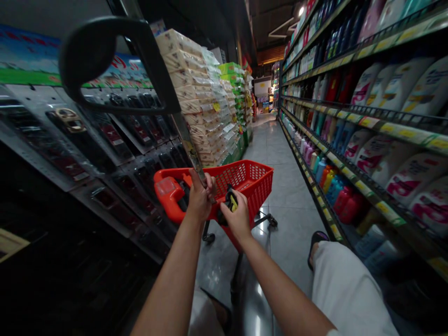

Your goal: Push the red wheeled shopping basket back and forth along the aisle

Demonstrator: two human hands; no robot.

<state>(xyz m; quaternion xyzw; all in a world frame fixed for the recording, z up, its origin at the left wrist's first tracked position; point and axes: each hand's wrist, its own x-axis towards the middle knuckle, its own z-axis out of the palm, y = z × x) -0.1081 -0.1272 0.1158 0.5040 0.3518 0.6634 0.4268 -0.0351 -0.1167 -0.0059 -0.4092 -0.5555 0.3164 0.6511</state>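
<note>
My left hand (200, 193) is wrapped round the lower part of a long metal shaft (189, 147), which slants up to the left and ends in a big dark loop handle (166, 88). Just right of it, my right hand (238, 212) grips a small black and yellow object (231, 201) between thumb and fingers; what it is I cannot make out. Both hands are over the near side of a red shopping cart basket (261, 186), whose visible inside holds nothing.
Shelves of bottles (395, 126) line the right side. Packaged goods hang on a rack (115, 140) at the left, with stacked packs (199, 93) beyond. The tiled floor (290, 200) runs down the aisle. A sandalled foot (317, 245) is at the lower right.
</note>
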